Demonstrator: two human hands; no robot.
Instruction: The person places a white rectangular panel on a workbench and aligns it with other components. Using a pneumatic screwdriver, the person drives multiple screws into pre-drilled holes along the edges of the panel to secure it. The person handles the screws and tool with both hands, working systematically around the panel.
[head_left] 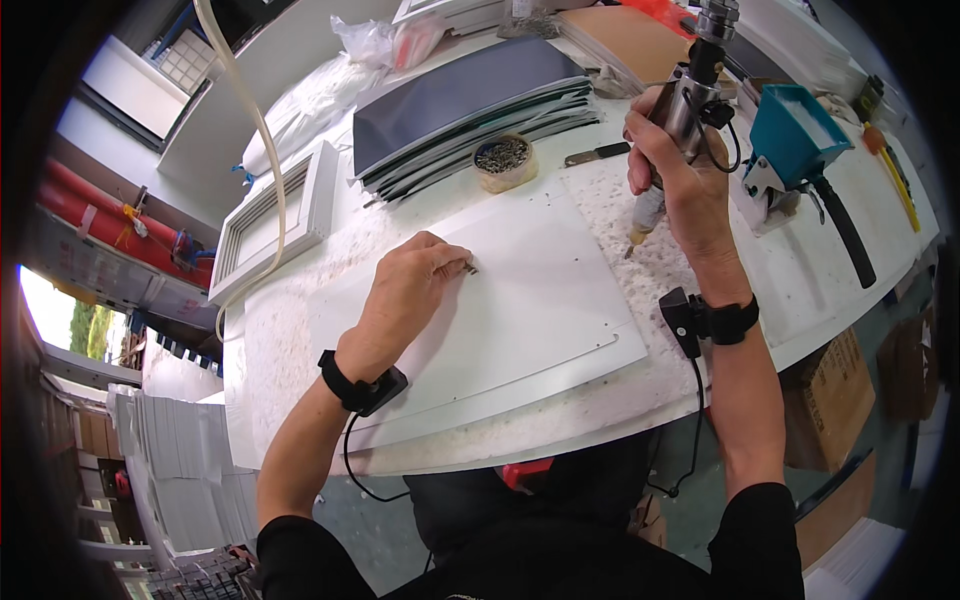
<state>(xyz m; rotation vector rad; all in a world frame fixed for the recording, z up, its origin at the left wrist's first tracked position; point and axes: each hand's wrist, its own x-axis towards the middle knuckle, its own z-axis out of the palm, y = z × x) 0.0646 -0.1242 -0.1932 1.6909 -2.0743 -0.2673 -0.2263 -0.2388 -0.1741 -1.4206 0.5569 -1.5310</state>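
Observation:
My left hand (410, 290) rests on a white sheet panel (540, 290) lying on the workbench, its fingertips pinching a small screw (470, 267) against the panel. My right hand (675, 160) grips an upright powered screwdriver (690, 90) that hangs from above, its tip (633, 240) just off the panel's right edge. Both wrists wear black bands with a small device and cable. A second white panel lies under the top one.
A round tub of screws (503, 160) stands behind the panel, beside a stack of dark grey sheets (470, 100). White frames (280, 215) lie at the left, a teal-bodied tool (800, 150) at the right. A hose (250, 110) hangs over the left. Cardboard boxes (840, 385) sit below.

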